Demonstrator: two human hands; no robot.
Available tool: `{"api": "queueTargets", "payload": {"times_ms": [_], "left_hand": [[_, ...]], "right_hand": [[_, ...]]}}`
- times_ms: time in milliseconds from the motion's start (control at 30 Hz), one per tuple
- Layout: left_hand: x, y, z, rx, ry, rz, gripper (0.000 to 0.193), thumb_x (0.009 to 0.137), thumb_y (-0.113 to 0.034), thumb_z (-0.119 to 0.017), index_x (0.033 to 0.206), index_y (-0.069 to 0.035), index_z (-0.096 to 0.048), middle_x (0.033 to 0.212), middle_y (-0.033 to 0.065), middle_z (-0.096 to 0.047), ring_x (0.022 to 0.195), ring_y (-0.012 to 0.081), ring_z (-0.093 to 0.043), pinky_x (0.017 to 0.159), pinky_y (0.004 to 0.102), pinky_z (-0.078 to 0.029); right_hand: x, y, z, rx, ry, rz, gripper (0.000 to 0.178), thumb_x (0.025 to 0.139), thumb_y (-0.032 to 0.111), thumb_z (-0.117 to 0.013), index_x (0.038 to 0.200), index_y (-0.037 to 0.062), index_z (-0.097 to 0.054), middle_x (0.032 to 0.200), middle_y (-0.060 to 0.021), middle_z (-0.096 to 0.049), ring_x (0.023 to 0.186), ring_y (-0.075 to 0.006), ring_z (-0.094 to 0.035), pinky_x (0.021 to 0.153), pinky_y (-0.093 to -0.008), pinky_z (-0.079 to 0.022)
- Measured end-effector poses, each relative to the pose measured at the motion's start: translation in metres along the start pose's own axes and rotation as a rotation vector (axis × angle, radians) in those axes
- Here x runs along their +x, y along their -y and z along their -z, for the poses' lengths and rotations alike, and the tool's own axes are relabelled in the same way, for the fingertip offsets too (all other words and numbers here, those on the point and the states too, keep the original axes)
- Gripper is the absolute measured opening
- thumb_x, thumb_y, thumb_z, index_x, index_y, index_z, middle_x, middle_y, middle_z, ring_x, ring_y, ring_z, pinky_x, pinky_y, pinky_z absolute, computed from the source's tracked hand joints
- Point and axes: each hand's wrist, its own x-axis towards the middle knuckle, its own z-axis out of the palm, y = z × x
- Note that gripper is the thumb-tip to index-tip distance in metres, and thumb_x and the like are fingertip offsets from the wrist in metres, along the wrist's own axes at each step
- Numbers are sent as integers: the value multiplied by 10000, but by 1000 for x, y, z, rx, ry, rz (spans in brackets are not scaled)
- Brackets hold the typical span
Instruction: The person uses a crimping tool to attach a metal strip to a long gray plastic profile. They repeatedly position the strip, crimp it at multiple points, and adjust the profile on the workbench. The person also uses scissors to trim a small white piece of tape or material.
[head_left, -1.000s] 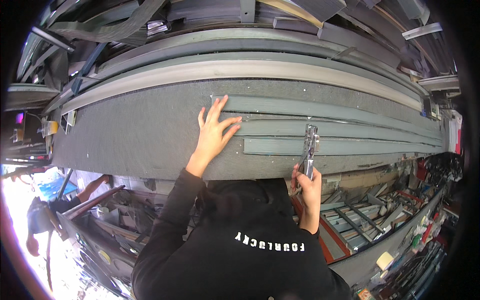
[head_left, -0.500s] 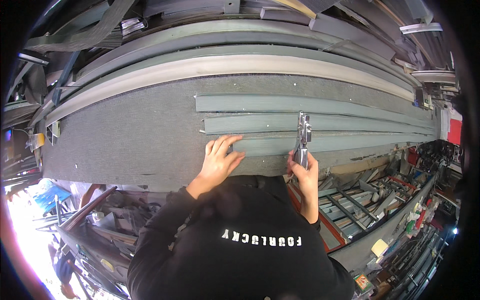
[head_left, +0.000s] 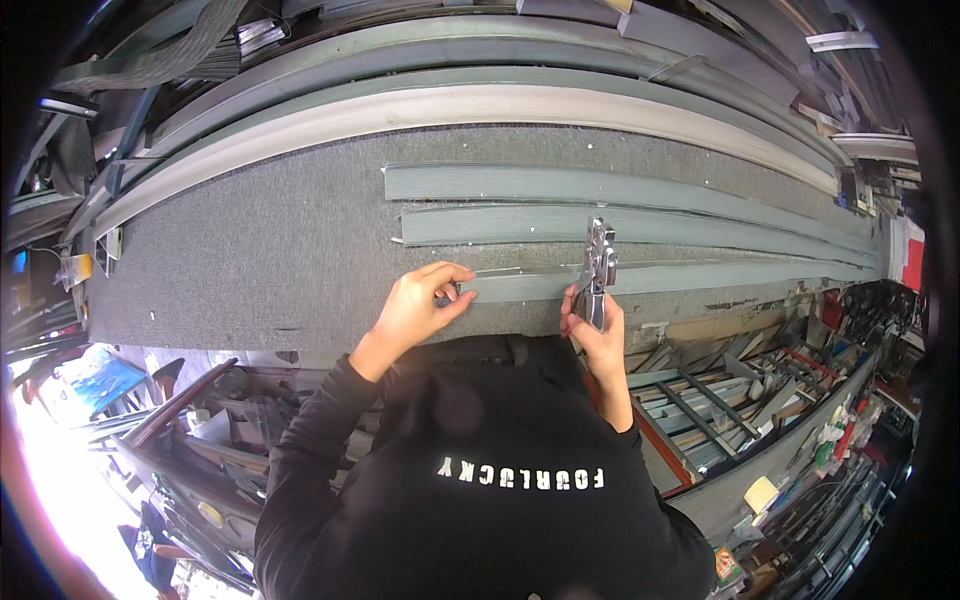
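Three long grey-green strips lie side by side on a dark carpet-covered bench (head_left: 250, 240). At the left end of the nearest strip (head_left: 530, 286), my left hand (head_left: 415, 305) is closed, its thumb and fingertips pinching the strip's edges. My right hand (head_left: 598, 335) grips a shiny metal plier-like tool (head_left: 598, 262) by its handles. The tool's head points away from me, over the nearest strip and toward the middle strip (head_left: 480, 224). Farther off, the third strip (head_left: 490, 184) lies untouched. Whether the tool's jaws touch a strip, I cannot tell.
Long pale and grey profiles (head_left: 480, 105) run along the bench's far side. Below the bench at right, a rack (head_left: 700, 415) holds many offcuts. More scrap pieces (head_left: 215, 425) are heaped at lower left. Small white specks dot the bench cover.
My left hand's fingers have curled in closer on the strip's end. The metal tool has shifted slightly left and tilted with my right hand. The whole view has shifted a little.
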Motion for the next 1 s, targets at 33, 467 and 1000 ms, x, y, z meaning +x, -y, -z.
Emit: {"api": "queueTargets", "payload": {"times_ms": [33, 467, 1000], "left_hand": [[1, -3, 2, 30, 17, 6, 270, 784, -175, -776, 1041, -115, -721, 882, 54, -697, 679, 181, -649, 643, 303, -509], [13, -25, 1, 192, -56, -157, 126, 925, -127, -607, 898, -5, -612, 849, 117, -702, 747, 322, -667, 658, 383, -518], [-16, -51, -5, 404, -164, -531, 80, 847, -25, -651, 884, -55, -587, 1079, 117, -710, 1047, 279, -675, 842, 412, -543]], "right_hand": [[-2, -4, 0, 15, 13, 7, 338, 768, 1, -590, 1105, 4, -577, 895, -25, -584, 749, -78, -544, 635, -220, -444], [-11, 12, -18, 450, 390, -3, 617, 677, 192, -636, 1245, -19, -519, 1367, -197, -475, 740, -168, -533, 614, -291, -414], [-14, 13, -20, 552, 273, -69, 743, 684, 167, -610, 1358, -70, -408, 1263, -189, -531, 692, -219, -555, 572, -326, -412]]}}
